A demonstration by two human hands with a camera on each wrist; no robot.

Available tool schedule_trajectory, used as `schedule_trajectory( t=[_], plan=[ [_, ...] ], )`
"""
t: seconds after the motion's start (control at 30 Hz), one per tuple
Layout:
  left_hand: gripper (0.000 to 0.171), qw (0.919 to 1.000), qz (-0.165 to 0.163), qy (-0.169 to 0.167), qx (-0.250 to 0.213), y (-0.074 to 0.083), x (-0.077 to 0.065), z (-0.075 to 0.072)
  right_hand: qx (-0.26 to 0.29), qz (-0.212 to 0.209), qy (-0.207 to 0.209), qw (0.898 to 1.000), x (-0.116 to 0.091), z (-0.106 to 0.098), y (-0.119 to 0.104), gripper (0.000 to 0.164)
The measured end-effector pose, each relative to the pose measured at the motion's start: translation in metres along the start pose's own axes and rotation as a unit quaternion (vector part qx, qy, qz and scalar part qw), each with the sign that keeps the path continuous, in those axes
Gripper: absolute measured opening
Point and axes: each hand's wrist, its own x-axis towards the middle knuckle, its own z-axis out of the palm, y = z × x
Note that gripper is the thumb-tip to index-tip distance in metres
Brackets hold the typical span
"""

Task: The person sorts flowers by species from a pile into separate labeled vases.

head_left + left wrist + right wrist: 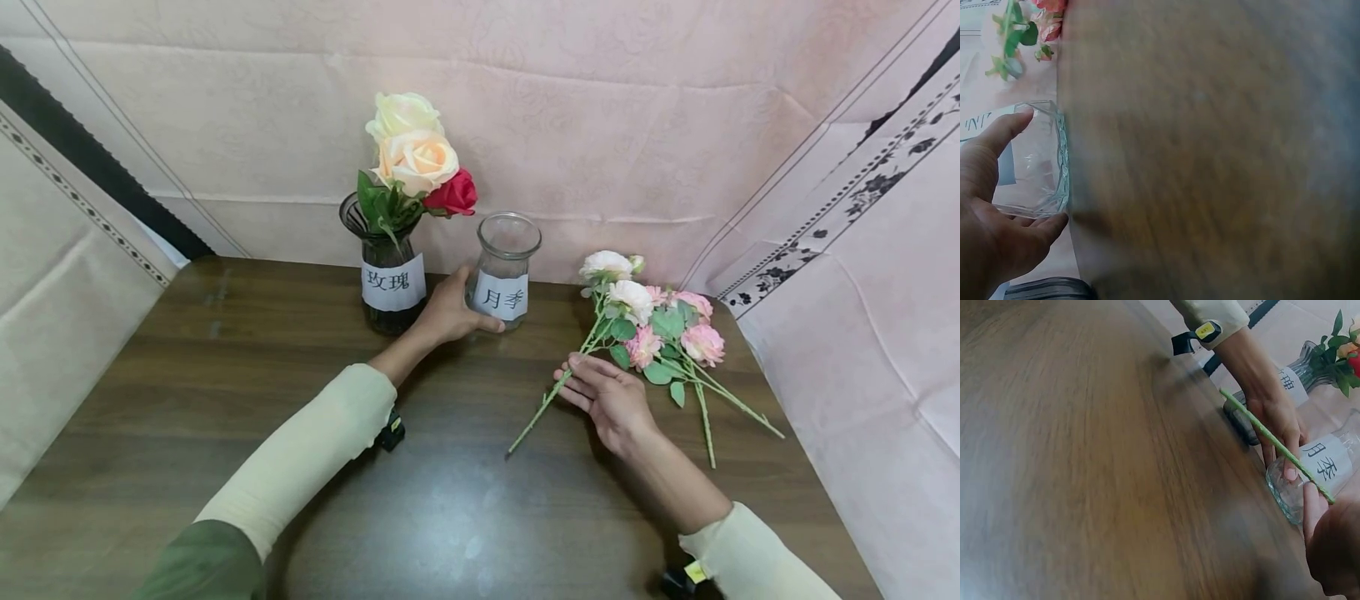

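In the head view, my left hand grips a clear glass vase by its lower part, thumb across the front. The vase stands upright and bears a white paper label with Chinese characters. In the left wrist view, thumb and fingers lie on either side of the glass. My right hand pinches the green stem of a white flower between thumb and fingers. Its blooms point away and its bare stem end slants down toward me. The right wrist view shows that stem in front of the vase.
A dark glass vase with a label holds red, peach and cream roses, just left of my left hand. Pink flowers with leafy stems lie on the wooden table at the right. A pale cloth backdrop hangs behind.
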Motion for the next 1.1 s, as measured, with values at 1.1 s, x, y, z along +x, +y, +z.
schedule_trajectory(
  t=[1.1],
  plan=[
    [0.118,1.0,0.002,-0.009,0.0,0.0,0.0,-0.001,0.353,-0.141,0.081,0.921,0.061,0.029,-0.052,0.009]
  ],
)
